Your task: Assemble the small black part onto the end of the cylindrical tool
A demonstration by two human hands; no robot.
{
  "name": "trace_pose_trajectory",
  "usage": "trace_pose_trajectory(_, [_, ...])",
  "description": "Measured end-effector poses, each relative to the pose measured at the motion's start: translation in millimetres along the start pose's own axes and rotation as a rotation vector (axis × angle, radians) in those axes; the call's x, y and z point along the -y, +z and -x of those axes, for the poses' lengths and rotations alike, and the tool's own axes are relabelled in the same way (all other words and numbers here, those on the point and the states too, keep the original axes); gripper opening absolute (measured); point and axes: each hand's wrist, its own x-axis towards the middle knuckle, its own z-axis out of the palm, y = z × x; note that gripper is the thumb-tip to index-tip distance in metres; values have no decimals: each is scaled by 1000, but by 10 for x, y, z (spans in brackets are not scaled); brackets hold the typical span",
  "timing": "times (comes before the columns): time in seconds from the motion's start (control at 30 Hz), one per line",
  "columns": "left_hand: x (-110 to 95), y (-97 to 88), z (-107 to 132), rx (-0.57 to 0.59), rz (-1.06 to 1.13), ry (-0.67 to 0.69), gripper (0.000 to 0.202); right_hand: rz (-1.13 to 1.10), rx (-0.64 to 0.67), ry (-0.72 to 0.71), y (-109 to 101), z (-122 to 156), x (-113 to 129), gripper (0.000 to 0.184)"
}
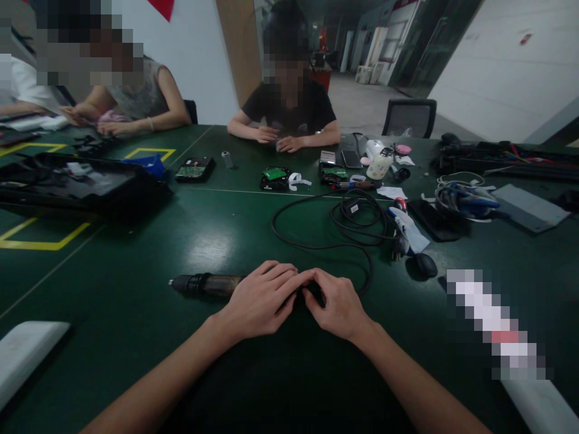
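A dark electric screwdriver [210,284] lies across the green table in front of me, its metal tip pointing left. My left hand [260,301] is wrapped over its rear half from above, so that part of the body is hidden. At the tool's tail end my right hand [339,304] is closed in a pinch, fingertips meeting those of my left hand. What the right fingers hold, if anything, is covered. A black cable [312,246] lies in loose coils beyond both hands, and a plug [398,248] rests at its right side.
A black computer mouse [424,265] lies right of the plug. Hard drives [195,169], a small metal cylinder [227,159] and a patterned bottle [380,164] stand farther back. A black tray [136,196] is at left. Two people sit across the table, their hands away from mine.
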Motion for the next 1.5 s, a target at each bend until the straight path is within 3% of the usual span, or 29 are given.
trace_pose_trajectory(1.03, [6,-15,-11,11,-12,-22,53,3,-2,0,-10,2,11,7])
trace_pose_trajectory(1.5, [9,-9,-1,26,32,-13,60,5,11,2,-9,-4,4,6])
